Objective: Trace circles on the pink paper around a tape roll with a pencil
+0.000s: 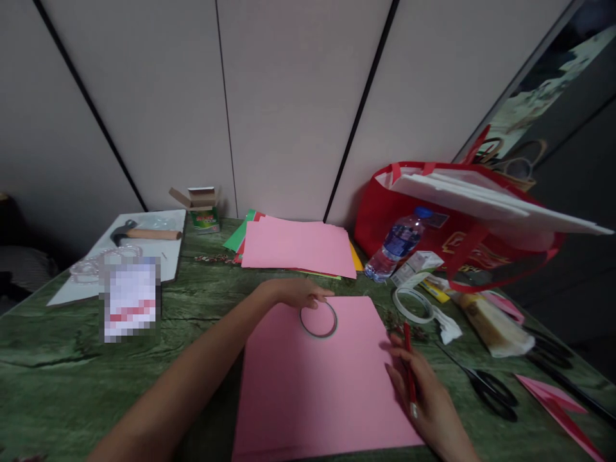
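Note:
A large pink sheet of paper (327, 391) lies on the table in front of me. Near its far edge rests a thin tape ring (332, 328), with pink paper showing through its middle. My left hand (298, 294) reaches across to the ring's far left rim; its fingers are closed there, thumb at the rim. At the sheet's right edge is my right hand (418, 378), with a red pencil (410, 378) held between its curled fingers, its pale end towards me. The pencil is clear of the paper's middle.
Pink and coloured sheets (298, 247) are stacked at the back. To the right are a water bottle (397, 244), red bag (385, 199), white tape roll (409, 307), scissors (488, 388) and folded pink paper (553, 398). Leftwards: a hammer (149, 234), white board (168, 260) and small box (205, 215).

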`<state>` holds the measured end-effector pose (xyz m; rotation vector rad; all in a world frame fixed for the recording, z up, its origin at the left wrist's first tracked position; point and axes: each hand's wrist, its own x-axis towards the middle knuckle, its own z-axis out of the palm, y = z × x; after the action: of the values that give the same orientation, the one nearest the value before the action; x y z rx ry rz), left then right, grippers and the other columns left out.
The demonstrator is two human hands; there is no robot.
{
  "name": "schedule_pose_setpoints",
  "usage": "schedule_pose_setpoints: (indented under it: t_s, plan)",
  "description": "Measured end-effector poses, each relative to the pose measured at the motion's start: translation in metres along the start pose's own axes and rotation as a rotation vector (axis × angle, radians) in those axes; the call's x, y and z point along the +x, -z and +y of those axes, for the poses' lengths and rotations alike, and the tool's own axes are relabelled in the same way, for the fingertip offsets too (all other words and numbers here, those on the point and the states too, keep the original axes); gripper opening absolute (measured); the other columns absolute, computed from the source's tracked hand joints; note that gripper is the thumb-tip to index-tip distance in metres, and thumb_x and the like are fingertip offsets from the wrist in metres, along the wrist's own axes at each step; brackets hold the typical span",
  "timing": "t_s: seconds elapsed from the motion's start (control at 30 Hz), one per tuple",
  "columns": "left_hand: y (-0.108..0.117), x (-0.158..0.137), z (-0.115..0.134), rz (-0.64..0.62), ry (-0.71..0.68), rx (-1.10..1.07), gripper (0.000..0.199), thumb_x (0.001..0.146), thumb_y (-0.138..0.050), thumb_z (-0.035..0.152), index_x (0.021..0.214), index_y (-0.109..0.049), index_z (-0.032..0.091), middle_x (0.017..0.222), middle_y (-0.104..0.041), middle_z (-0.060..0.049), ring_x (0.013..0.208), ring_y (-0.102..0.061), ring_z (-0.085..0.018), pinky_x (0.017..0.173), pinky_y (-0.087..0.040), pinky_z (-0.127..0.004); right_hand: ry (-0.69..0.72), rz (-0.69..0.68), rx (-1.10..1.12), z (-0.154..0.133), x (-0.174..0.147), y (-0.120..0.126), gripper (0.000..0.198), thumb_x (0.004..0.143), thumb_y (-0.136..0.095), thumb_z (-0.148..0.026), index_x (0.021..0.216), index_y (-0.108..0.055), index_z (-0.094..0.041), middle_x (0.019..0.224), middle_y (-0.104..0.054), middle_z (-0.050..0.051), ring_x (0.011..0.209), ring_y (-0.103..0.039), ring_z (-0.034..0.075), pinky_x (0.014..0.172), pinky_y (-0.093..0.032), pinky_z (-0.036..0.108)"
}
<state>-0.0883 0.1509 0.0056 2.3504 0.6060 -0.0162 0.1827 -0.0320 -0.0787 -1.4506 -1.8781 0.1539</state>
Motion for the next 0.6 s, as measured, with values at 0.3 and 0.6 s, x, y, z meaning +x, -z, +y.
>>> schedule_pose_setpoints:
  t_s: [0.3,0.6]
  plan:
    - [-0.013,-0.026,0.017,0.001,0.095,0.228,0.069,0.066,-0.075,0.036,0.128,-0.048,0.024,0.118,-0.057,-0.006,0.115,-0.045,-0.028,0.091,-0.039,-0.035,0.009,-0.005,0.056,-0.019,0.006,-0.007,0.02,0.087,-0.054,-0.029,0.104,-0.057,-0.019,0.119,-0.06,0.014,0.113,-0.058,0.026,0.091,-0.05,0.044]
    - [-0.028,-0.079,0.023,0.168,0.25,0.198,0.081,0.053,-0.082,0.018,0.126,-0.048,0.024,0.134,-0.047,-0.005,0.122,-0.039,-0.029,0.101,-0.032,-0.039,0.039,-0.048,0.188,-0.056,0.024,-0.013,0.018,0.091,-0.047,-0.03,0.101,-0.059,-0.021,0.116,-0.065,0.011,0.104,-0.064,0.023,0.083,-0.055,0.036]
